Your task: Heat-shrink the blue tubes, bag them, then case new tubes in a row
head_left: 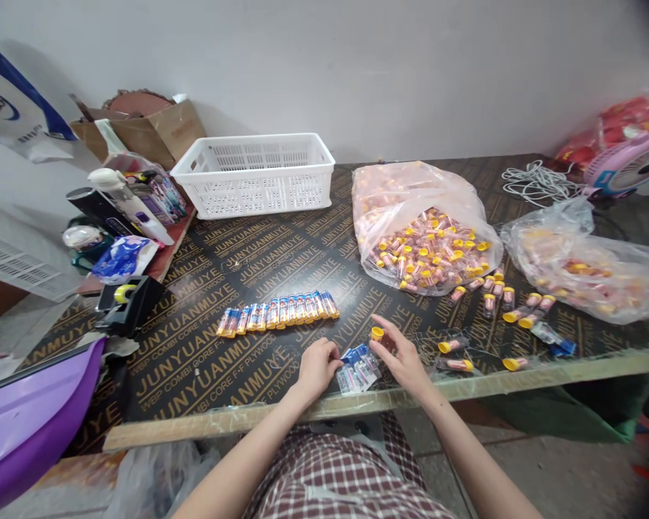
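My left hand (319,366) is near the table's front edge, its thumb and index finger pinched together at the left side of some small clear packets with blue tops (358,367). What the fingertips hold, if anything, is too small to make out. To the right, my right hand (397,355) holds a small tube with a yellow cap (377,334) between thumb and fingers, with the index finger stretched out above it. Beyond my left hand lies a slanting row of blue-and-orange wrapped tubes (278,313), side by side on the dark table (210,375).
A white basket (259,191) stands at the back. An open plastic bag of yellow-capped tubes (433,245) lies right of centre, with loose tubes (497,292) beside it. Another bag (589,270), a cable (541,182) and a pink fan (630,162) are farther right; a tape dispenser (133,303) is left.
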The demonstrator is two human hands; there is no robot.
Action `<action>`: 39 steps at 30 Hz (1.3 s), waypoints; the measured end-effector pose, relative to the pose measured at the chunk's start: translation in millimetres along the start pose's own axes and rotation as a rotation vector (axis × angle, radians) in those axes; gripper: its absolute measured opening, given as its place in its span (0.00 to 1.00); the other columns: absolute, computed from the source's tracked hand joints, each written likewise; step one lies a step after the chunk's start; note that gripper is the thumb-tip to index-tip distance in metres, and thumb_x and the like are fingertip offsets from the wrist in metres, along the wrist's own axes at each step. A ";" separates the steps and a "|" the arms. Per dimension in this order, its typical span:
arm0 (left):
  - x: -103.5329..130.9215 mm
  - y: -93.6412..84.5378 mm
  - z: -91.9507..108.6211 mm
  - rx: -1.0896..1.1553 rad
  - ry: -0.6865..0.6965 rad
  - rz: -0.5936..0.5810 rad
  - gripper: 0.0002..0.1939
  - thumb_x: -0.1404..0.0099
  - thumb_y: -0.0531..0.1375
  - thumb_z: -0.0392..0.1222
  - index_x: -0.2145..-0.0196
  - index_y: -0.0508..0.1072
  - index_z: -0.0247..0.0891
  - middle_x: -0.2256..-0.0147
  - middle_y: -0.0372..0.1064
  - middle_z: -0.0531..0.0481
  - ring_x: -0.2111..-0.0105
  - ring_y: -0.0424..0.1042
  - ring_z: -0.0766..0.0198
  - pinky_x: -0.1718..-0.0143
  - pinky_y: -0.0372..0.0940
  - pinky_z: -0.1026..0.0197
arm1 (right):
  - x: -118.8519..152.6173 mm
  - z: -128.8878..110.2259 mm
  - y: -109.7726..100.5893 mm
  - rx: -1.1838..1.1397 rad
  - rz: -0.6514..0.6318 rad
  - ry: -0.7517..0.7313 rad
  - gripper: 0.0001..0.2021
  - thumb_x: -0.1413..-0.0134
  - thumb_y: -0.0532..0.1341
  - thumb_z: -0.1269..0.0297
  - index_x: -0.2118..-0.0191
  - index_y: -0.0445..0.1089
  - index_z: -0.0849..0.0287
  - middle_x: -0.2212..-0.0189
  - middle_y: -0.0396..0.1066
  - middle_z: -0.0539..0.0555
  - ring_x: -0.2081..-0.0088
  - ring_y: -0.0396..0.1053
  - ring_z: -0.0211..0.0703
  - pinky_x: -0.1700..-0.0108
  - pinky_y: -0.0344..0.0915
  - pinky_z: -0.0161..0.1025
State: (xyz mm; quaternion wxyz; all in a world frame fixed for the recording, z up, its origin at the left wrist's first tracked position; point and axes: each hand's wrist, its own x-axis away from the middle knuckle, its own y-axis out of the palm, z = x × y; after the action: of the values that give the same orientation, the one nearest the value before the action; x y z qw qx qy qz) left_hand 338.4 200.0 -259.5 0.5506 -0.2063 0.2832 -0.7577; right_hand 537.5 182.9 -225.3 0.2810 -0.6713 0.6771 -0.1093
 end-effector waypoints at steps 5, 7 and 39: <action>-1.6 -2.7 -3.4 0.513 -0.200 0.041 0.06 0.49 0.59 0.39 0.77 0.63 0.38 0.82 0.61 0.58 0.80 0.62 0.70 0.75 0.56 0.67 | 7.7 -7.8 9.0 -0.063 0.063 0.004 0.12 0.46 0.57 0.63 0.56 0.68 0.57 0.64 0.70 0.54 0.68 0.68 0.41 0.65 0.67 0.39; -3.4 -7.3 -4.6 0.730 -0.312 0.074 0.10 0.52 0.61 0.38 0.75 0.60 0.38 0.84 0.60 0.60 0.83 0.61 0.71 0.78 0.56 0.68 | 11.7 -9.6 11.8 -0.112 0.098 0.005 0.10 0.46 0.57 0.64 0.58 0.68 0.57 0.61 0.69 0.55 0.64 0.69 0.42 0.62 0.68 0.40; -0.8 -29.1 6.2 1.254 -0.437 0.166 0.18 0.53 0.67 0.48 0.68 0.72 0.33 0.72 0.71 0.50 0.74 0.69 0.69 0.70 0.65 0.66 | 34.5 -25.9 45.9 -0.138 0.058 -0.175 0.12 0.45 0.55 0.71 0.56 0.70 0.54 0.58 0.69 0.55 0.56 0.67 0.44 0.53 0.66 0.45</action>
State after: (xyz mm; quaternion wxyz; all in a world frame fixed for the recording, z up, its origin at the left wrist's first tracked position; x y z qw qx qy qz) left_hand 321.6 206.3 -235.7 0.6673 0.0263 -0.3139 -0.6749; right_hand 487.0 146.9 -236.3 0.2953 -0.6760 0.6751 0.0051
